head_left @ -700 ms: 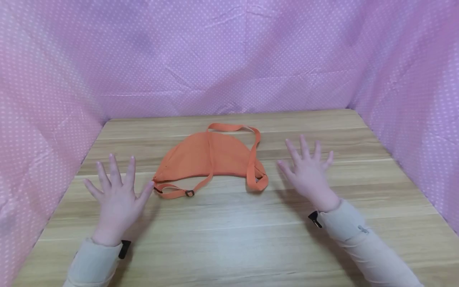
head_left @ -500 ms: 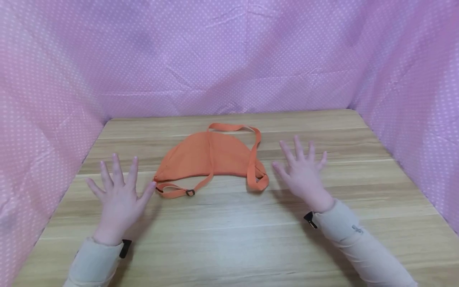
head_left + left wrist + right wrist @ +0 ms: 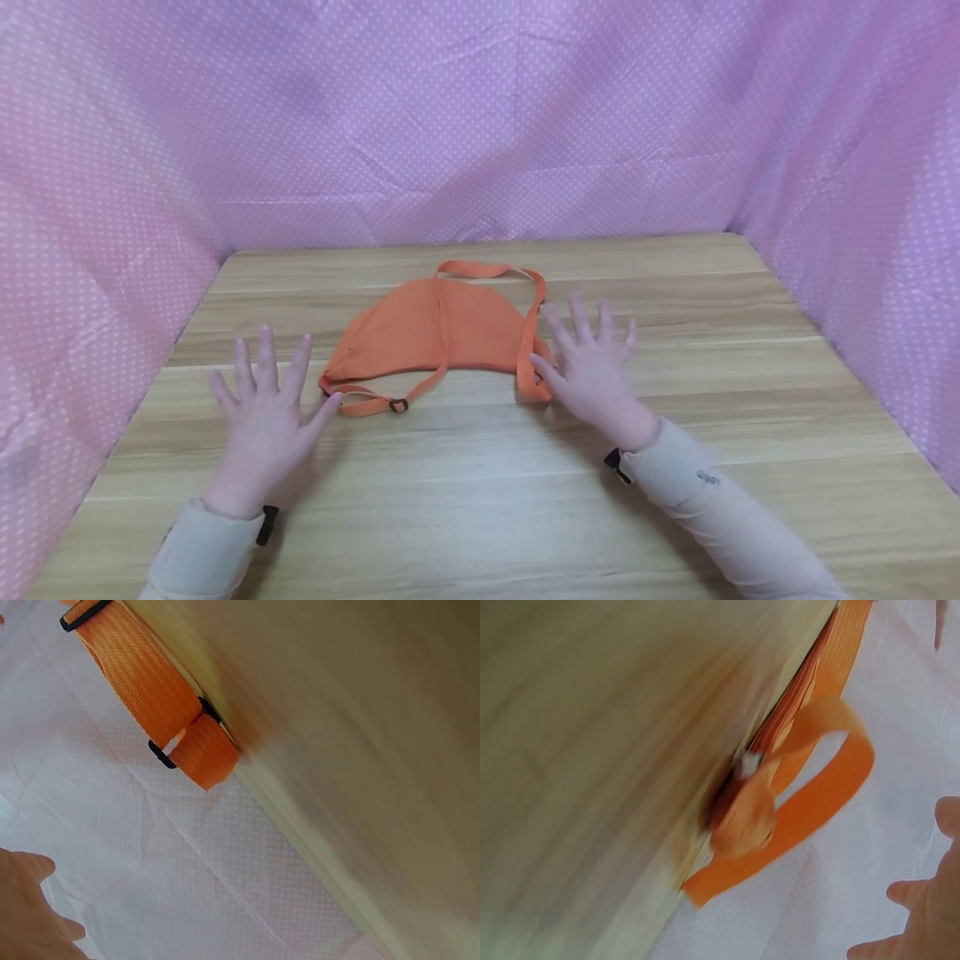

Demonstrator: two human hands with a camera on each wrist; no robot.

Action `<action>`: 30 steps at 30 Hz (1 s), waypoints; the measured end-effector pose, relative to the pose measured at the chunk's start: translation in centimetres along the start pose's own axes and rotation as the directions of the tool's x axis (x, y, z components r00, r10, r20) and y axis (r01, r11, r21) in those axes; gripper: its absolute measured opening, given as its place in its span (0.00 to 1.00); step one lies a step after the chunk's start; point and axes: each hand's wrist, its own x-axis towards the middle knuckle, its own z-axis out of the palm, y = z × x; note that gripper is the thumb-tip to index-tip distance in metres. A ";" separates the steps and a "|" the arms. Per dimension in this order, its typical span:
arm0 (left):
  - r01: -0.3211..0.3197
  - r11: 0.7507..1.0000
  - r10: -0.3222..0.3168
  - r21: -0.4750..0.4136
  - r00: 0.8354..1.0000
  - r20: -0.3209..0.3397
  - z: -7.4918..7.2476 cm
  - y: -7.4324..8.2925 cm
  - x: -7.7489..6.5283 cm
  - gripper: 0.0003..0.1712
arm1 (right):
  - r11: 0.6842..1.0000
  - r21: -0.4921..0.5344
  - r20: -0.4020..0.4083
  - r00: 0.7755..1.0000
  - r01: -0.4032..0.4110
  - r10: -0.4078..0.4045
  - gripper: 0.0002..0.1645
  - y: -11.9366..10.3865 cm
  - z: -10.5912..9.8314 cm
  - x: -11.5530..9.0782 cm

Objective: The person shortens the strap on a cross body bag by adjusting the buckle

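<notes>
An orange half-moon fabric bag (image 3: pixel 397 329) lies flat on the wooden table, its strap (image 3: pixel 480 268) looped across the body and past the far edge. A dark buckle (image 3: pixel 398 406) sits on the strap at the near left. My left hand (image 3: pixel 266 433) has its fingers spread, the thumb tip right at the strap's left end. My right hand (image 3: pixel 600 379), fingers spread too, overlaps the bag's right corner in the head view. In the left wrist view the orange strap (image 3: pixel 142 667) shows dark buckles; in the right wrist view a twisted strap loop (image 3: pixel 817 817) stands up from the table.
The wooden table (image 3: pixel 465 508) reaches forward to a pink-purple polka-dot cloth (image 3: pixel 480 125) that hangs at the back and along both sides. Light sleeves with black wrist mounts cover both forearms.
My right hand has moved left, from beside the bag to its right corner. The left hand has shifted slightly right toward the strap. The bag stays in place.
</notes>
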 end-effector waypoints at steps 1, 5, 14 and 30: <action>-0.001 1.000 0.001 -0.009 1.000 -0.001 0.1 0.1 0.0 0.46 | 1.000 0.002 -0.003 1.000 0.018 -0.018 0.41 -0.4 0.1 0.0; -0.024 0.999 0.024 -0.040 1.000 -0.014 0.3 0.3 -0.1 0.47 | 0.997 0.014 -0.009 0.997 0.079 -0.079 0.39 -2.1 0.4 0.2; -0.101 0.993 0.098 -0.060 0.994 -0.050 0.8 0.5 -0.2 0.44 | 0.989 0.015 0.041 0.988 0.147 -0.148 0.39 -5.3 1.7 0.8; -0.194 0.977 0.190 -0.087 0.981 -0.049 1.5 1.0 -0.2 0.43 | 0.923 -0.031 0.152 0.914 0.384 -0.375 0.35 -9.9 3.7 2.4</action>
